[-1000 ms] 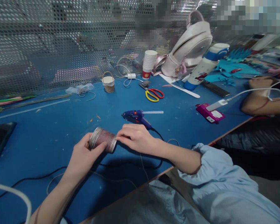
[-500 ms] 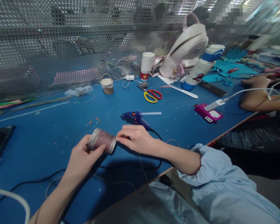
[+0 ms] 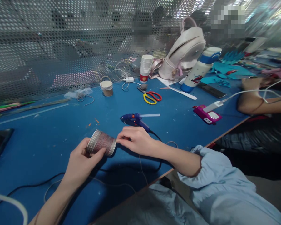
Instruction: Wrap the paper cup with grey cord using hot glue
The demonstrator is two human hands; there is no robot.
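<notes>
My left hand (image 3: pixel 81 159) is closed around a paper cup wrapped in cord (image 3: pixel 101 143), grey at its ends and reddish in the middle. The cup lies tilted on its side above the table, wide end toward the left. At its narrow end, my right hand (image 3: pixel 135 140) pinches the thin cord, fingertips close against the cup. A length of cord (image 3: pixel 141 167) hangs below the right hand toward the table edge. Just beyond that hand lies a blue glue gun (image 3: pixel 134 118) with a clear glue stick (image 3: pixel 151 115) in its back.
Scissors (image 3: pixel 150 96), a small handled bucket (image 3: pixel 106 88), stacked paper cups (image 3: pixel 146 68), a bottle (image 3: pixel 199 72) and a backpack (image 3: pixel 184 53) stand or lie farther back. A purple power strip (image 3: pixel 207 115) is at right, near another person's arm (image 3: pixel 259 100). A phone (image 3: pixel 0 145) lies left.
Both hands keep the same hold on the cup and cord. The view has shifted slightly; the cup is a touch lower and farther left in the picture.
</notes>
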